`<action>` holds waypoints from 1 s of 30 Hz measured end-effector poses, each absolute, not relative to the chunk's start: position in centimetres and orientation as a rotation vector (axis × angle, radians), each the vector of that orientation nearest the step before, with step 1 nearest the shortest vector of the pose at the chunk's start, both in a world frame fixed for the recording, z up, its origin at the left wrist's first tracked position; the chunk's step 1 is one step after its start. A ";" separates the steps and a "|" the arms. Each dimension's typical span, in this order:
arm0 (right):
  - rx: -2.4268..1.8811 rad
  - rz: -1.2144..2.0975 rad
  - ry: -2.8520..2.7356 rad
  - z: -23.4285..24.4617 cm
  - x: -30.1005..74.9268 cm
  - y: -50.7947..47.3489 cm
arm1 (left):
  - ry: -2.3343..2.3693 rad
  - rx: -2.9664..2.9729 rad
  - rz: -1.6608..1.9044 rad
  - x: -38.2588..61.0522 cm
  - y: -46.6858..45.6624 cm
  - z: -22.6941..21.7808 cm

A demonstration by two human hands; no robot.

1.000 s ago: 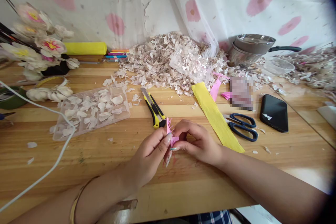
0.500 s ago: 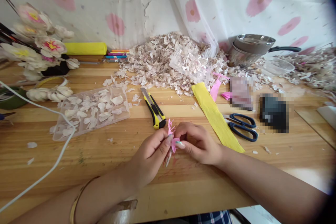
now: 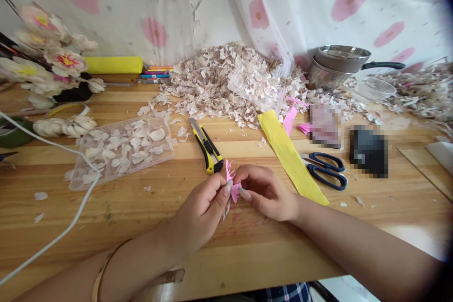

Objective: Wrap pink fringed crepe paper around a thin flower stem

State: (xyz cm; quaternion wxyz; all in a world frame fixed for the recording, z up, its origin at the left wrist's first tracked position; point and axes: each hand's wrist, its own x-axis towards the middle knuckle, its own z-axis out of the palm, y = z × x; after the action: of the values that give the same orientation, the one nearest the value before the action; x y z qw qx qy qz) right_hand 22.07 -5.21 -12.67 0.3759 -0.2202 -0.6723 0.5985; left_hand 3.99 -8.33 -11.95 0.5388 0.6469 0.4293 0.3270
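Note:
Between my hands is a small strip of pink crepe paper point(image 3: 236, 193), its upper end cut into a thin fringe. My left hand point(image 3: 208, 203) pinches it between thumb and forefinger from the left. From the right, my right hand point(image 3: 266, 192) has its thumb and fingertips closed on the strip's unfringed side. Just beyond my left hand lies a yellow and black utility knife point(image 3: 206, 146) with its blade out. A yellow crepe paper strip point(image 3: 290, 155) lies beyond my right hand, beside dark-handled scissors point(image 3: 326, 171).
A clear compartment tray point(image 3: 166, 153) with white petals lies left, crossed by a white cable point(image 3: 83, 205). Dried petals point(image 3: 212, 80) are heaped at the back. Metal pans point(image 3: 339, 63) stand back right; artificial flowers point(image 3: 67, 61) stand back left.
My right thumb has shifted slightly up and left along the pink crepe paper. Both hands keep their hold, and the things on the table stay where they were.

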 end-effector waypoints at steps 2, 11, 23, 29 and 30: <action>-0.562 1.571 -1.699 -12.7 22.0 -5.3 | 1.027 1.573 0.777 4.0 -8.3 -11.9; -0.575 1.598 -1.751 -12.2 22.3 -5.3 | 1.017 1.642 0.794 4.1 -8.1 -11.6; -0.559 1.455 -1.804 -12.2 22.5 -5.0 | 1.018 1.594 0.790 4.1 -8.3 -11.5; -0.549 1.582 -1.727 -12.6 22.2 -5.3 | 1.010 1.595 0.776 3.9 -8.3 -11.9; -0.566 1.571 -1.737 -12.6 22.1 -5.3 | 1.012 1.600 0.778 3.9 -8.3 -12.0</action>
State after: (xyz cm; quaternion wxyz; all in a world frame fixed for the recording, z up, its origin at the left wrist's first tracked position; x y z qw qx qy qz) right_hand 22.14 -5.30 -12.60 0.3582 -0.2192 -0.6731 0.6087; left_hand 3.87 -8.32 -12.00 0.5207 0.6674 0.4221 0.3245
